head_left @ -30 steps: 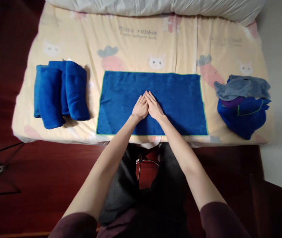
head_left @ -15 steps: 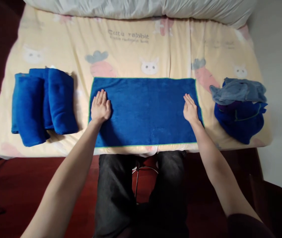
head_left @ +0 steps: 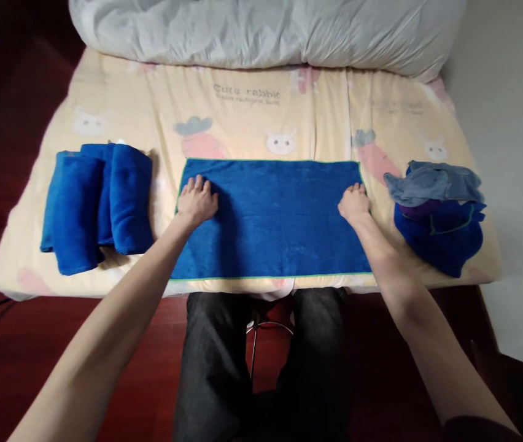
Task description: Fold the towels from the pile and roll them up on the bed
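So, on the pale yellow patterned bed (head_left: 252, 135), soft blue rolled cloths (head_left: 77, 215) lie at nine o'clock from the flat blue rectangular cloth with green edges (head_left: 271, 227); they look done. The left hand (head_left: 198, 199) rests at ten o'clock on the flat cloth, fingers bent and a bit apart. This cloth looks smooth but isn't rolled yet. The right hand (head_left: 354, 201) is at two o'clock, fingers curled in. I can't tell if either pinches it. At three o'clock, a messy blue, grey and purple cloth heap (head_left: 445, 230) seems left to do.
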The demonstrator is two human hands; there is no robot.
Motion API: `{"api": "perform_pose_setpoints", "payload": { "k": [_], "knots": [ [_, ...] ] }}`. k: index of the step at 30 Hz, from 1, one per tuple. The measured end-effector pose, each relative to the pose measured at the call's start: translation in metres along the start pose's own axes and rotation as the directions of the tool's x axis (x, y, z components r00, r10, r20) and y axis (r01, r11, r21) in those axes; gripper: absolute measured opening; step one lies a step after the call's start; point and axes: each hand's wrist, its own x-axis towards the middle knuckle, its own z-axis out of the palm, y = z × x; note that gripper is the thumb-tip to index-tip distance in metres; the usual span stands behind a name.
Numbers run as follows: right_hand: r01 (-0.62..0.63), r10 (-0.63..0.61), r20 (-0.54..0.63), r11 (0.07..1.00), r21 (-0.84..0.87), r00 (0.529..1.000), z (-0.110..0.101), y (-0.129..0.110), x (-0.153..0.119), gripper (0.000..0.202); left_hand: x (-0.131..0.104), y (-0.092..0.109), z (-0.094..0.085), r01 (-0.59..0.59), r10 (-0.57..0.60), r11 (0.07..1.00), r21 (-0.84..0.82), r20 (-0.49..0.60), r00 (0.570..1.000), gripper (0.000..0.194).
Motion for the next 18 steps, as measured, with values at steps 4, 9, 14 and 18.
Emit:
{"api": "perform_pose_setpoints", "payload": {
  "k": [4, 9, 14, 18],
  "knots": [
    [0.210, -0.228, 0.102, 0.964, 0.161, 0.968, 0.028, -0.110, 0.017, 0.054, 0.017, 0.081, 0.027, -0.215, 0.215, 0.976, -0.029, -0.007, 0.977, 0.064],
    [0.341, -0.413, 0.219, 0.890, 0.304, 0.884, 0.065, -0.172, 0.018, 0.057, 0.029, 0.118, 0.077, -0.216, 0.214, 0.967, -0.134, -0.028, 0.976, 0.060],
    [0.323, -0.367, 0.138, 0.909, 0.264, 0.920, 0.061, -0.118, 0.025, 0.059, 0.040, 0.067, 0.074, -0.125, 0.104, 0.978, -0.165, -0.132, 0.986, 0.064],
    [0.241, -0.266, 0.123, 0.952, 0.189, 0.956, 0.044, -0.062, 0.040, 0.061, 0.053, 0.024, 0.054, -0.024, 0.006, 0.990, -0.136, -0.129, 0.992, 0.069]
  ]
}}
